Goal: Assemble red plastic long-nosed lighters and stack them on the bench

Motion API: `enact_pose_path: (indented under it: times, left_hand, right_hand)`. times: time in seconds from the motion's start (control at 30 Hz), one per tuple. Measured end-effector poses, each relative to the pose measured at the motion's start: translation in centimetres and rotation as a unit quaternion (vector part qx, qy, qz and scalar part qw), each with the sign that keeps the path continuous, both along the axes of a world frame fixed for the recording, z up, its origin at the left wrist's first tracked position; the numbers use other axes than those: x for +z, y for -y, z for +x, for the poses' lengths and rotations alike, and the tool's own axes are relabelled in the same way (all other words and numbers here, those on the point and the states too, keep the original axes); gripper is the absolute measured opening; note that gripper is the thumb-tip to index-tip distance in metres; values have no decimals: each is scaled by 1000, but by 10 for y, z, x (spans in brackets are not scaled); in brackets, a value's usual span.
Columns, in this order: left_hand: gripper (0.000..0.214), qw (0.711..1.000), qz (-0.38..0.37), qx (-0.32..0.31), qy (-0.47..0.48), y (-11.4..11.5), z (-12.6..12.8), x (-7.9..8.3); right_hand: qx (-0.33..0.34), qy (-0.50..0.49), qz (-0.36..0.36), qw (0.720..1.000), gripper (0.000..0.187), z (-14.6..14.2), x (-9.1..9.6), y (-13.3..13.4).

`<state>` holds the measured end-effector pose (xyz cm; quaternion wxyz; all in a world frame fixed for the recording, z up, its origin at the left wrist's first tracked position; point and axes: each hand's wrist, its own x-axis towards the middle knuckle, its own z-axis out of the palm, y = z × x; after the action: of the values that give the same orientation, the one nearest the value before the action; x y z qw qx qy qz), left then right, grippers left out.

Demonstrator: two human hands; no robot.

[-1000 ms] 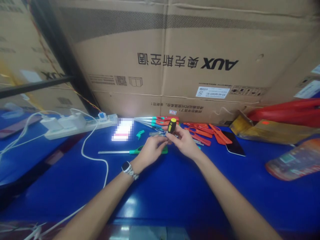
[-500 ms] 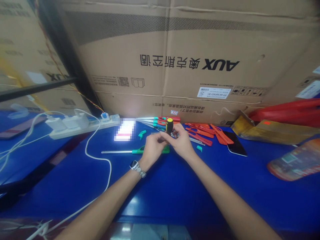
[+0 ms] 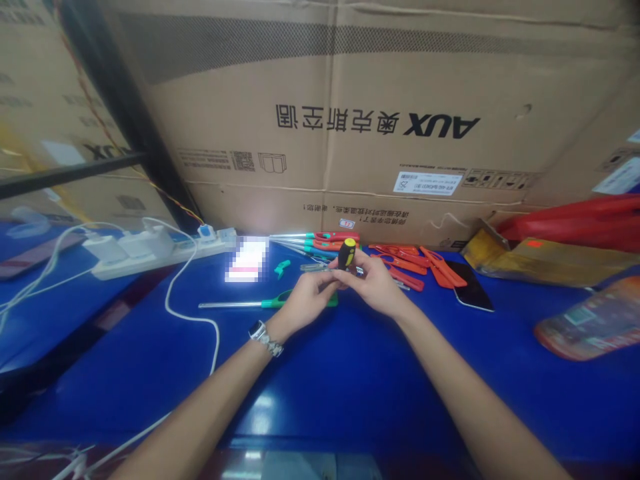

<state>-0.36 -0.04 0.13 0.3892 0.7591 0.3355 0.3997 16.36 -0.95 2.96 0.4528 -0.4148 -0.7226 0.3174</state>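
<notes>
My right hand [image 3: 373,280] is closed around a short screwdriver [image 3: 347,253] with a black and yellow handle, which stands nearly upright. My left hand [image 3: 310,299], with a watch on the wrist, is pinched close beside it; what its fingers hold is hidden. A silvery part [image 3: 314,267] shows just beyond the left fingers. Below the hands lies a green long-necked lighter [image 3: 273,303], partly covered by the left hand. Beyond them are several more long lighters [image 3: 333,237] in red and teal. A small teal piece [image 3: 282,268] sits to the left.
Orange-red handle shells [image 3: 400,257] lie at the right, beside a black phone [image 3: 473,287]. A plastic jar [image 3: 590,323] and an open carton [image 3: 535,263] stand farther right. At left are a white power strip [image 3: 150,253] and cables. A big cardboard box [image 3: 240,200] backs the table.
Both hands have shifted slightly, the screwdriver moving a little to the right and tilting. The silvery part now shows beyond the left fingers. The view has shifted slightly.
</notes>
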Motion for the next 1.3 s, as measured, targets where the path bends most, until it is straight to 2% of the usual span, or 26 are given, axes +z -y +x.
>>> enact_pose_path:
  times: [0.07, 0.17, 0.27, 0.37, 0.43, 0.53, 0.63, 0.77, 0.87, 1.0, 1.13, 1.2, 1.3]
  left_hand:
    - [16, 998, 3, 52, 23, -1, 1, -3]
    - [20, 991, -3, 129, 47, -3, 4, -8]
    - [14, 988, -8, 147, 51, -3, 6, -11]
    - [8, 988, -26, 136, 70, -3, 6, -10]
    - [5, 990, -30, 119, 76, -2, 5, -8]
    - [9, 993, -26, 101, 64, 1, 4, -4]
    - [15, 995, -36, 87, 39, 4, 4, -2]
    - [19, 999, -13, 49, -7, 2, -1, 0]
    - [16, 996, 51, 31, -61, 0, -13, 3]
    - [40, 978, 101, 51, -175, -1, -30, 3]
    - [24, 969, 84, 36, -232, -3, -35, -3]
    - [21, 972, 77, 34, -220, -6, -35, -4]
    - [22, 976, 76, 35, -202, -8, -34, -6]
  right_hand:
    - [-36, -13, 11, 999, 20, -4, -1, -1]
    - [-75, -38, 23, 996, 20, -13, -3, -3]
    - [-118, -36, 35, 992, 24, -22, -6, -3]
    - [-164, -16, 64, 984, 31, -27, -10, -2]
    - [-167, 4, 86, 982, 28, -27, -10, -1]
    - [-99, 1, 87, 991, 21, -19, -5, 3]
    - [2, -23, 39, 999, 24, -8, 4, 5]
    - [37, -22, -9, 999, 25, 2, 10, 3]
    - [10, -6, -5, 1000, 23, 1, 9, 0]
    - [-91, -13, 36, 995, 27, -6, 2, -4]
    - [-180, -35, 59, 981, 35, -15, -8, -8]
    - [-180, -86, 35, 979, 35, -20, -12, -8]
    - [-126, -162, -30, 978, 37, -27, -13, -6]
